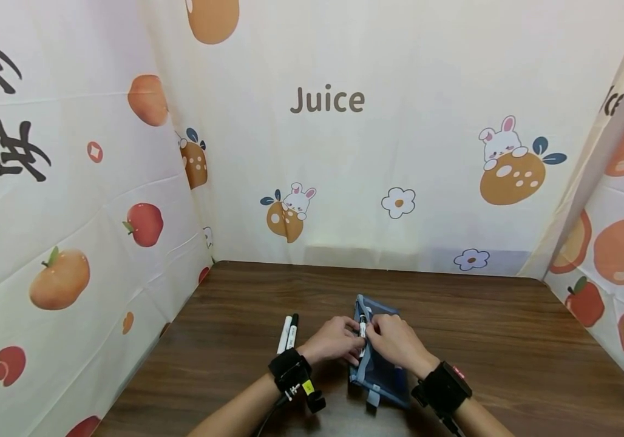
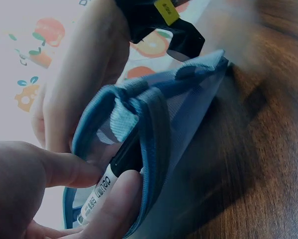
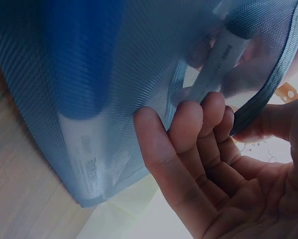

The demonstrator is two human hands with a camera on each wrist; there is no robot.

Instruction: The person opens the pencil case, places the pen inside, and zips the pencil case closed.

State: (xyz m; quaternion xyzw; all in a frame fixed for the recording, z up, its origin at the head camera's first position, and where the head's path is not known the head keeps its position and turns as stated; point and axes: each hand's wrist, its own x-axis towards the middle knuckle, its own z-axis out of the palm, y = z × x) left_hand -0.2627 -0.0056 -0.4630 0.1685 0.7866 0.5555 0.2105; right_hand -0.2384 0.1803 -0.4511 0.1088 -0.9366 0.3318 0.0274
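Note:
A blue mesh zip pouch (image 1: 384, 377) is held between both hands, its zipped edge parted. My left hand (image 1: 335, 340) pinches a white whiteboard marker with a black cap (image 2: 98, 194) between thumb and fingers. In the left wrist view this marker lies within the pouch's opening, cap towards one end. My right hand (image 1: 397, 341) grips the opposite edge of the opening, thumb on one side and curled fingers (image 3: 188, 124) against the mesh outside. Through the mesh, the right wrist view shows another marker with a blue cap (image 3: 84, 144) inside the pouch.
Two white markers lie side by side left of the left hand: a white-ended marker (image 1: 284, 332) and a black-capped marker (image 1: 292, 332). The brown wooden table (image 1: 508, 346) is bordered by printed curtains (image 1: 345, 152) at the back and sides.

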